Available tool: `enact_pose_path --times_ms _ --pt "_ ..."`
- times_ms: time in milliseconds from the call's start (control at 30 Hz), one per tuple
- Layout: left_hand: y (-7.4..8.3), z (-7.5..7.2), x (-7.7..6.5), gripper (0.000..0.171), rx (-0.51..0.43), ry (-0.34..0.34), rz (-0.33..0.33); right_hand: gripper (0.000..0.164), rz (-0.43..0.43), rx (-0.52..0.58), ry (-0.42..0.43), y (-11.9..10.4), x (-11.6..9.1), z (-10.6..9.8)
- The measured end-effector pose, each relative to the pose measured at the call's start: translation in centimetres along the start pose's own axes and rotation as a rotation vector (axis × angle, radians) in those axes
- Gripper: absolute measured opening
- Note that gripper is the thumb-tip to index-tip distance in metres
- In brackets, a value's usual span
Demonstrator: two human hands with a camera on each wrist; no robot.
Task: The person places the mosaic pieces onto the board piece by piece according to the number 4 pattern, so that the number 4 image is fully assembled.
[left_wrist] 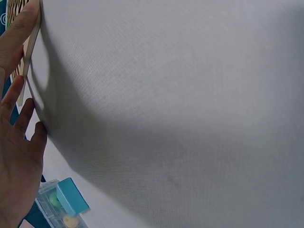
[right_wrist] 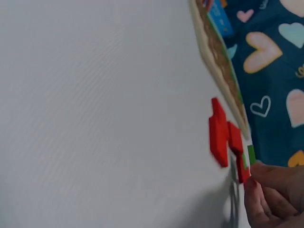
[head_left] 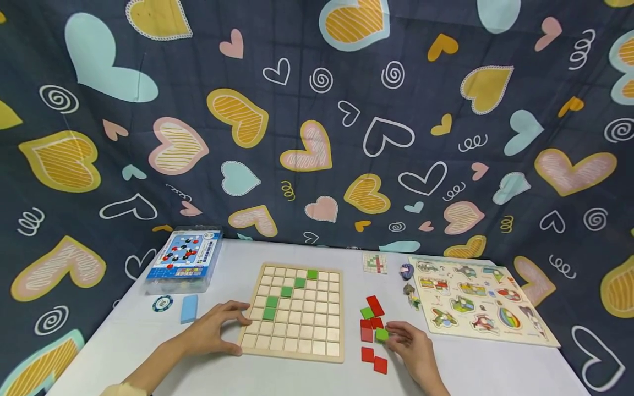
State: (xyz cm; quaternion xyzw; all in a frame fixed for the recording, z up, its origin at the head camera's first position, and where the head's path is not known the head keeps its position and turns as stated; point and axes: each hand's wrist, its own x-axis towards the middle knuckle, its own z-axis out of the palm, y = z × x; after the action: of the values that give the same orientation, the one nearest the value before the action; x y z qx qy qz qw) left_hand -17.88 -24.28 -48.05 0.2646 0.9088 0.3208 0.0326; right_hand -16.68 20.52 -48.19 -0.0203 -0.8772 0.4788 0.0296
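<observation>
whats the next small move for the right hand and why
Probably carry the green tile across to the wooden board: the right hand pinches it, the left hand touches the board's edge, and many squares there are bare.

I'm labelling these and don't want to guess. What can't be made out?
Head: the card is too small for its squares to be counted.
Left wrist: the board is mostly cut off by the frame's edge and partly behind the left hand.
Right wrist: the right hand covers part of the green tile.
Right wrist: blur and overlap leave the red tiles hard to count.
</observation>
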Motion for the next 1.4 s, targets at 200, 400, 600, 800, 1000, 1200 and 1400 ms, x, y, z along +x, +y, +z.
enact_pose_path --times_ms 200,400,600,800,1000,1200,1400 --pt "-0.1 0.1 -0.2 0.047 -0.019 0.001 -0.004 0.032 0.013 0.139 -0.029 -1.1 0.1 1.7" --pt "-0.3 0.4 -0.5 0.048 0.001 -0.007 -0.01 0.03 -0.089 0.223 -0.101 -2.5 0.5 4.1" --pt "-0.2 0.1 -0.5 0.048 0.014 0.006 -0.01 0.029 -0.213 0.274 -0.174 -4.4 1.4 7.5" --pt "-0.2 -0.1 0.0 0.048 0.009 -0.006 -0.021 0.027 -0.31 0.302 -0.224 -6.0 2.4 11.3" --pt "-0.2 0.2 0.6 0.047 -0.003 -0.01 -0.013 0.028 -0.393 0.251 -0.211 -7.0 2.9 13.7" --pt "-0.3 0.2 0.1 0.048 0.001 -0.004 -0.015 0.027 -0.411 0.227 -0.224 -7.9 3.4 15.5" --pt "-0.3 0.2 0.0 0.047 -0.001 0.005 -0.008 0.029 -0.433 0.204 -0.233 -8.7 3.3 16.7"
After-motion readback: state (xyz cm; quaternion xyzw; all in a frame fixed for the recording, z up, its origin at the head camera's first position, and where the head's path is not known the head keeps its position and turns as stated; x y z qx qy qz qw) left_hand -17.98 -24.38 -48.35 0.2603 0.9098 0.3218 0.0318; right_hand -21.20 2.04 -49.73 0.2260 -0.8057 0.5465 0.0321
